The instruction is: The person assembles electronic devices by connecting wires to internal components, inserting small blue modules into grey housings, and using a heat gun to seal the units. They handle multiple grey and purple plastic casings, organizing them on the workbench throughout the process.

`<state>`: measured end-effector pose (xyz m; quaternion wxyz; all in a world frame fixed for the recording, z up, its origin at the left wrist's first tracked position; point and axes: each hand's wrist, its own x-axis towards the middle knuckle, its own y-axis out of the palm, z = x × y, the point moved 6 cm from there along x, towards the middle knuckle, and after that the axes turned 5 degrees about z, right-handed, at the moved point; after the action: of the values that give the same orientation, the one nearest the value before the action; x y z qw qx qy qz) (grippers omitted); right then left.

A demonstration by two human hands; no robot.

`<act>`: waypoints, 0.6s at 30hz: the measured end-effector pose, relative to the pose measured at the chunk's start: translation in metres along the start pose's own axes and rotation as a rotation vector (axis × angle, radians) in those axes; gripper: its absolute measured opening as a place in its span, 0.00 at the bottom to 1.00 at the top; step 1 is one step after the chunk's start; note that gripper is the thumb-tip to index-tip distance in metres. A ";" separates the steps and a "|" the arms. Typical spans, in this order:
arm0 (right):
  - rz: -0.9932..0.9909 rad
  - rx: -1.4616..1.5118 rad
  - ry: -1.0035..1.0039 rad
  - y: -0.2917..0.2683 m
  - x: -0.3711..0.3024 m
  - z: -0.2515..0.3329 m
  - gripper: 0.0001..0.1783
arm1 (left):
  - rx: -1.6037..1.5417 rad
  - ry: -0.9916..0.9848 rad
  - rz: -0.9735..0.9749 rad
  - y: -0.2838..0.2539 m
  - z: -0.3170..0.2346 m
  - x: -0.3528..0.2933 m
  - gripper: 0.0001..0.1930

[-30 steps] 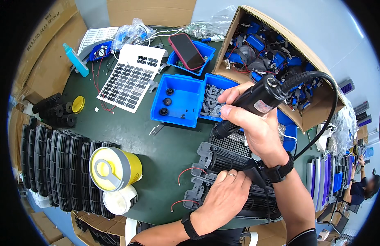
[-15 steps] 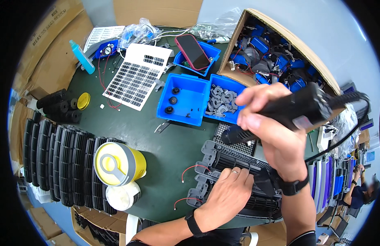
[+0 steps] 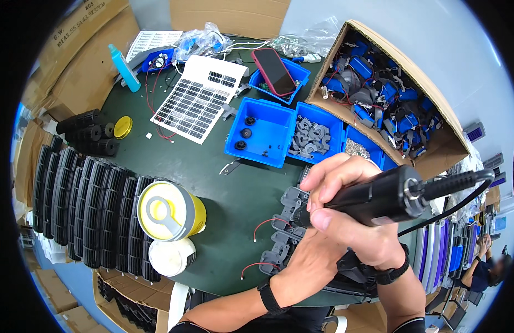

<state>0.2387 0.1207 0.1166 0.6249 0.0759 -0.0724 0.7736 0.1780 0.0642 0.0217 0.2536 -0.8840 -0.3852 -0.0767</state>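
Observation:
My right hand [image 3: 359,213] is wrapped round a black corded electric screwdriver [image 3: 382,197], its cable running off to the right. The tool points left, and its front end is over a grey plastic housing [image 3: 294,198] at the end of a black slatted assembly. My left hand [image 3: 315,261] lies low over the assemblies, partly under my right hand, which hides its fingers. A second grey housing [image 3: 276,252] sits nearer to me. From each housing a thin red wire [image 3: 266,221] with a small white plug sticks out leftward. Whether the bit touches a screw is hidden.
Blue bins hold black wheels [image 3: 246,133], grey clips [image 3: 311,136] and small screws [image 3: 357,149]. Behind them stands a carton [image 3: 390,145] of blue motor-like parts. Leftward are a yellow-lidded cup [image 3: 167,212], a white tub [image 3: 171,258] and stacked black rollers [image 3: 93,213].
My right hand has brought the screwdriver down and left, onto the housing end, and it now covers my left fingers. The whole view has shifted slightly.

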 end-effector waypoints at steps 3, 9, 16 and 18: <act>0.039 -0.041 0.004 0.003 0.002 -0.005 0.12 | -0.059 0.012 -0.046 -0.004 -0.003 0.005 0.27; 0.100 -0.124 -0.018 0.006 0.002 -0.005 0.11 | -0.162 -0.129 -0.032 0.003 0.009 -0.003 0.29; 0.202 -0.129 -0.072 0.012 0.005 0.005 0.12 | 0.023 -0.099 0.029 0.006 0.008 -0.004 0.26; 0.207 -0.083 -0.083 0.008 0.005 0.007 0.12 | 0.079 -0.078 0.045 0.008 0.008 -0.003 0.25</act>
<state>0.2300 0.1221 0.1244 0.5409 0.0743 -0.1375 0.8265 0.1805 0.0619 0.0105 0.2746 -0.8841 -0.3776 -0.0211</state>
